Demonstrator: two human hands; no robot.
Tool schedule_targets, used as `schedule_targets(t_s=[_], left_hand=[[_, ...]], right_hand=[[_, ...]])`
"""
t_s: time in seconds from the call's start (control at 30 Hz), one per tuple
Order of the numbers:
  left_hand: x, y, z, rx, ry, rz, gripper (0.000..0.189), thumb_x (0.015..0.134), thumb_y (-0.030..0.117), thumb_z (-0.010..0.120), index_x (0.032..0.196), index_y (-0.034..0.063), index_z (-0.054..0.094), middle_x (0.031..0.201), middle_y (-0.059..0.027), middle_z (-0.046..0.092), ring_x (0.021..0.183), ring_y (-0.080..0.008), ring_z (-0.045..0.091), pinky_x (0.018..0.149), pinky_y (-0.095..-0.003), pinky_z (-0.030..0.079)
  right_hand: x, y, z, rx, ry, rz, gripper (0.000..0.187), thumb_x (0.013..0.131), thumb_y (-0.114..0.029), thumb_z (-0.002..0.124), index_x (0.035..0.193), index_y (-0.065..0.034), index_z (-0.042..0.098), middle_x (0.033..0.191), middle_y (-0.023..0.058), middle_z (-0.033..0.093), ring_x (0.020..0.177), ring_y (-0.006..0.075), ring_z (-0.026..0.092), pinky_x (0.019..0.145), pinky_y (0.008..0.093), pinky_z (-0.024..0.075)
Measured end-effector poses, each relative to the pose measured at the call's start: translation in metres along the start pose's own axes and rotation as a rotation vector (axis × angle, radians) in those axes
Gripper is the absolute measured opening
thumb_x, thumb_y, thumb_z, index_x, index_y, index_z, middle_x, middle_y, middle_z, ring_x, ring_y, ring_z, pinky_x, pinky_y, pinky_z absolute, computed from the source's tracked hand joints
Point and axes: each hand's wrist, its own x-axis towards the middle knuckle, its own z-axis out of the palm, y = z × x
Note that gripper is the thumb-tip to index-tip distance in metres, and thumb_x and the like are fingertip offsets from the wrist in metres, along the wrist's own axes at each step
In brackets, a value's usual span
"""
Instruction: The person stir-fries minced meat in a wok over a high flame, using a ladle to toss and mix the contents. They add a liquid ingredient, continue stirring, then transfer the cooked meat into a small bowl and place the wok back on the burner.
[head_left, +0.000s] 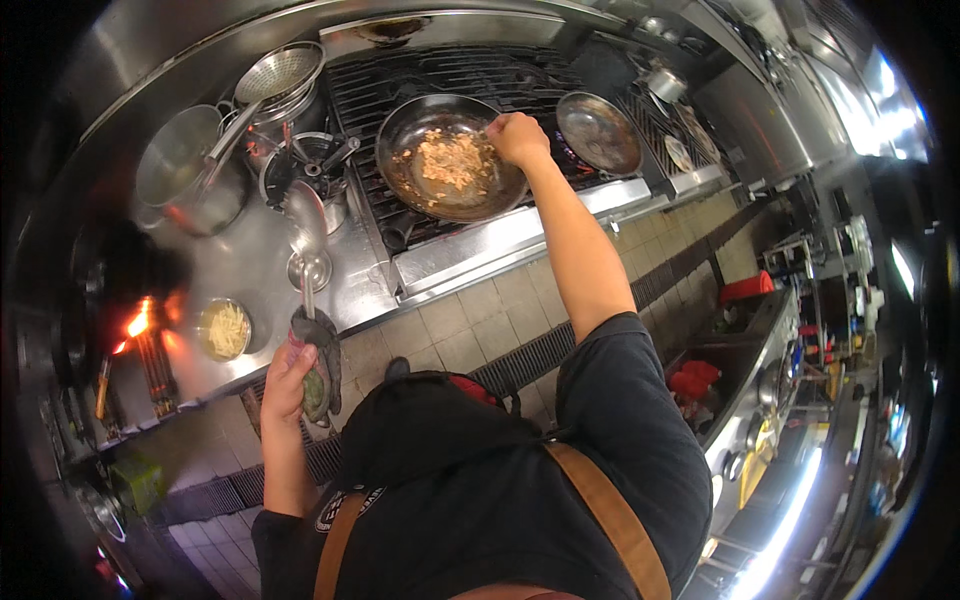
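My left hand (283, 386) grips a dark cloth (322, 352) with pink and green patches. A large metal serving spoon (306, 217) rises from the cloth, its bowl over the steel counter. My right hand (519, 140) is at the right rim of a deep dark frying pan (480, 206), fingers drawn together. Whether those fingers hold something small or touch the rim cannot be seen. Browned chopped food (454, 157) is spread over the pan's middle. The pan rests on the black stove grate (360, 82).
A second pan (598, 131) sits over a lit burner. Left are a pot (176, 150), a perforated strainer (281, 75), a small metal bowl (309, 270) and a bowl of pale strips (226, 330). An open flame (139, 319) burns at far left. The stove's steel front ledge (480, 251) borders the tiled floor.
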Motion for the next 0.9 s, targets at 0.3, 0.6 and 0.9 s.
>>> schedule_targets(t_s=[0.3, 0.6, 0.9], left_hand=[[0.101, 0.064, 0.151, -0.267, 0.232, 0.149, 0.026, 0.096, 0.034, 0.066, 0.095, 0.0081, 0.062, 0.082, 0.0025, 0.060, 0.076, -0.0093, 0.058, 0.068, -0.0280, 0.048], [0.159, 0.041, 0.275, -0.214, 0.193, 0.669, 0.030, 0.100, 0.017, 0.058, 0.125, -0.0003, 0.053, 0.103, -0.0031, 0.064, 0.092, -0.0078, 0.058, 0.085, -0.0272, 0.049], [0.151, 0.049, 0.303, 0.178, 0.212, 0.736, 0.039, 0.097, 0.022, 0.062, 0.125, -0.0036, 0.055, 0.104, -0.0124, 0.068, 0.095, -0.0171, 0.065, 0.086, -0.0329, 0.051]], right_hand=[[-0.151, -0.047, -0.024, 0.829, -0.440, -0.529, 0.023, 0.095, -0.021, 0.065, 0.094, 0.0019, 0.069, 0.076, 0.0091, 0.067, 0.078, 0.0135, 0.063, 0.073, 0.0296, 0.0501], [-0.161, 0.012, -0.017, 1.269, -0.353, -0.286, 0.020, 0.097, -0.008, 0.062, 0.110, -0.0024, 0.047, 0.094, 0.0021, 0.059, 0.075, 0.0059, 0.052, 0.063, 0.0186, 0.0405], [-0.155, 0.033, -0.041, 1.194, -0.336, -0.406, 0.015, 0.101, -0.011, 0.056, 0.112, -0.0036, 0.049, 0.089, 0.0005, 0.055, 0.073, 0.0056, 0.050, 0.061, 0.0213, 0.0408]])
